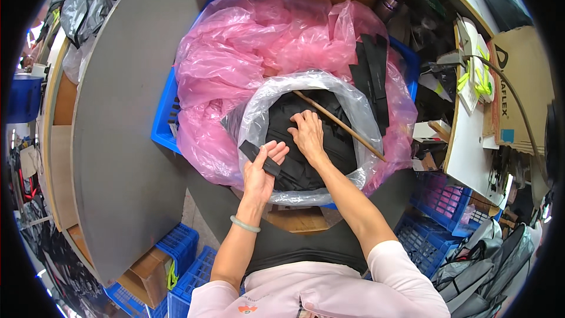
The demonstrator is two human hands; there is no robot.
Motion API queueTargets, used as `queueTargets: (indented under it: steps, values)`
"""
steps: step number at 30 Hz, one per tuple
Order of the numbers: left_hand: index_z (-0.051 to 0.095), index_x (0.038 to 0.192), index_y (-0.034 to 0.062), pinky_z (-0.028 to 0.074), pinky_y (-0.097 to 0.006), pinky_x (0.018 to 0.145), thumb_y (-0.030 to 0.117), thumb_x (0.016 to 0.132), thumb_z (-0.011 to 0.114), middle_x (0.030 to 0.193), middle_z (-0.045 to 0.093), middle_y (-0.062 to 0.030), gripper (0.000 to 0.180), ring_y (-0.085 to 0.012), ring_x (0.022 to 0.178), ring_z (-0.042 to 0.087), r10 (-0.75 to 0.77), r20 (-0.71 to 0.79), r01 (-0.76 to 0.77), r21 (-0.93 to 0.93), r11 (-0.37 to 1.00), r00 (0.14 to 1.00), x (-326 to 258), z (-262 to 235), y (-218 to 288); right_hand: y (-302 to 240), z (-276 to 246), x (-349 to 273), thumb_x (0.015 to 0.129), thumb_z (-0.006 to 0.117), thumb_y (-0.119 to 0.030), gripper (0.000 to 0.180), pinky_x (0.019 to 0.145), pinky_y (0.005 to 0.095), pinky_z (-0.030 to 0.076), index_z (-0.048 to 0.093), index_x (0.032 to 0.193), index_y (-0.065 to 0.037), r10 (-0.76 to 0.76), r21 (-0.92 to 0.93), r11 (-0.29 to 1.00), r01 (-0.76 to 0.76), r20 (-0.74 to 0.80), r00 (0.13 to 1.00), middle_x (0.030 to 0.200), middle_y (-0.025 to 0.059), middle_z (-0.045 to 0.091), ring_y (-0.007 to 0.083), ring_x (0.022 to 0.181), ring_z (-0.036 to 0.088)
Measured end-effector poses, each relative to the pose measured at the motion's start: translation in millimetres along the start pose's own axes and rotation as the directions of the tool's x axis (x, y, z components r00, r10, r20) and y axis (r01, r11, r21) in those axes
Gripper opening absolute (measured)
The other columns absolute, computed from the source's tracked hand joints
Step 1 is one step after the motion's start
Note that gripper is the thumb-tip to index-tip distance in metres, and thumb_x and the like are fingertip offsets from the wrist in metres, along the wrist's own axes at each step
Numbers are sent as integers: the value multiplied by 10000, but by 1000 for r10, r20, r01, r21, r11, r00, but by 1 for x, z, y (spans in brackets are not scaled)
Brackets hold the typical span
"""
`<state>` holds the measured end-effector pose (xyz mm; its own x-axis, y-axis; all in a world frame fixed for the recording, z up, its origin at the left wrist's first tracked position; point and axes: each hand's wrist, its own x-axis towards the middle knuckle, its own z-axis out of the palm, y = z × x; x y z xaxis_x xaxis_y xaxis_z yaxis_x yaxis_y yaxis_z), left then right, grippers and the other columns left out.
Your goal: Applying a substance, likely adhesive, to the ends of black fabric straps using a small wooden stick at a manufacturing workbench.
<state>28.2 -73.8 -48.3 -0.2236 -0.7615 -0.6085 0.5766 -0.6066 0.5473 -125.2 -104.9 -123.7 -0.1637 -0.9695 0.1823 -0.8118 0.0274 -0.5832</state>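
A round container lined with clear plastic (256,106) stands in front of me, filled with black fabric strips (338,144). My left hand (259,168) is at its near left rim, palm up, with the thumb pressed on a short, flat black strip (252,151) that lies across the fingers. Over the pile, my right hand (308,132) reaches down with bent fingers apart, its fingertips touching the black pieces. No piece shows between those fingers. A thin wooden stick (341,123) lies slantwise across the container, to the right of my right hand.
Crumpled pink plastic (229,41) surrounds the container inside a blue crate (165,121). Longer black strips (371,76) rest on it at the right. A grey tabletop (135,112) curves along my left. Blue crates (438,206) and a cardboard box (521,82) stand at right.
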Motion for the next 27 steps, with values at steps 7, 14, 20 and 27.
queueTargets:
  steps: [7, 14, 20, 27]
  values:
    - [432, 1220, -78, 419, -384, 965, 214, 940, 492, 1201, 529, -231, 408, -309, 1118, 533, 58, -59, -62, -68, 996, 997, 28, 1, -31, 15, -5, 3, 629, 719, -38, 290, 678, 341, 421, 564, 870, -79, 78, 309, 947, -85, 36, 996, 821, 57, 540, 224, 753, 537]
    - [342, 1312, -56, 378, -437, 1004, 232, 963, 424, 1348, 399, -212, 460, -329, 1214, 443, -192, 122, 217, -244, 945, 974, 70, 14, -68, -14, -112, 7, 708, 665, 64, 236, 761, 209, 418, 535, 837, -85, 268, 962, 164, -219, 170, 948, 857, 3, 573, 79, 809, 543]
    - [359, 1291, -74, 392, -400, 995, 188, 951, 458, 1301, 452, -224, 441, -332, 1199, 467, -96, 70, 102, -86, 991, 993, 79, 7, -84, -43, -321, -21, 747, 556, 30, 260, 638, 234, 456, 565, 1005, 4, 206, 893, 433, 128, -236, 950, 849, 78, 591, 135, 679, 558]
    - [543, 928, -40, 551, -378, 764, 158, 920, 520, 985, 614, -206, 200, -283, 898, 635, -122, 368, 83, 119, 989, 922, -64, 98, -10, -52, -244, -83, 789, 654, -20, 156, 703, 217, 467, 613, 933, 26, 297, 725, 615, -310, 151, 943, 853, 42, 637, 81, 785, 581]
